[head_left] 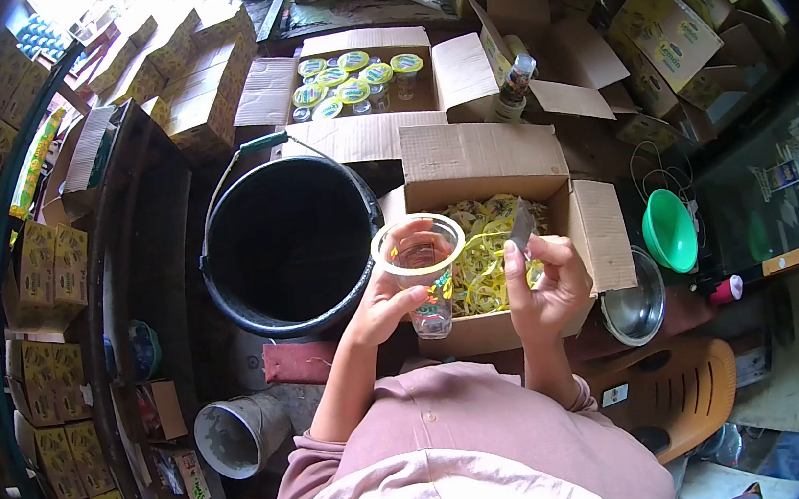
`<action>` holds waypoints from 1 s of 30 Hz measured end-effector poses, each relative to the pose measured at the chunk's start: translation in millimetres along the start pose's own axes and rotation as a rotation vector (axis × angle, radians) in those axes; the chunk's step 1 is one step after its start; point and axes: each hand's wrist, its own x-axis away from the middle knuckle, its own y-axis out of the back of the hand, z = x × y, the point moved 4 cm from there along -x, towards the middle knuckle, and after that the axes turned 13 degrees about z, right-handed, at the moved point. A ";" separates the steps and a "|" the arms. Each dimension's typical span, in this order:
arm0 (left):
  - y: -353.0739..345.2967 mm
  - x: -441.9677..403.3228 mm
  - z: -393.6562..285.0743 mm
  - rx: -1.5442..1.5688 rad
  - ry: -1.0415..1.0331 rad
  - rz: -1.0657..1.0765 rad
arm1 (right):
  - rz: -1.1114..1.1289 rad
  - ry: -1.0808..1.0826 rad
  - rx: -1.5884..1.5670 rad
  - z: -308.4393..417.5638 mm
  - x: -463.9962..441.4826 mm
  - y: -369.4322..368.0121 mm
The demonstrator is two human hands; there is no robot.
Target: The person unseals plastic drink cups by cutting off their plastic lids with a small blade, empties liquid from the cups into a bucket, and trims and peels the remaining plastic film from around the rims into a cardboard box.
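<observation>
My left hand is wrapped round a clear plastic cup with printing on its side and a pale rim, its open top tilted toward me. In my right hand a small flat grey blade is pinched between thumb and fingers, pointing up. A thin yellow strip stretches between the cup's rim and the blade; I cannot tell whether it is attached. Both hands are above an open cardboard box that holds a heap of yellow plastic strips.
To the left stands a large black bucket with its handle up. Behind, an open carton holds several lidded cups. A green bowl and a metal bowl sit at right. A grey pail lies tilted at lower left.
</observation>
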 end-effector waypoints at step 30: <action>-9.8 -3.7 -23.6 -0.575 -0.078 -0.005 | 0.092 0.090 0.095 20.1 -1.4 -22.8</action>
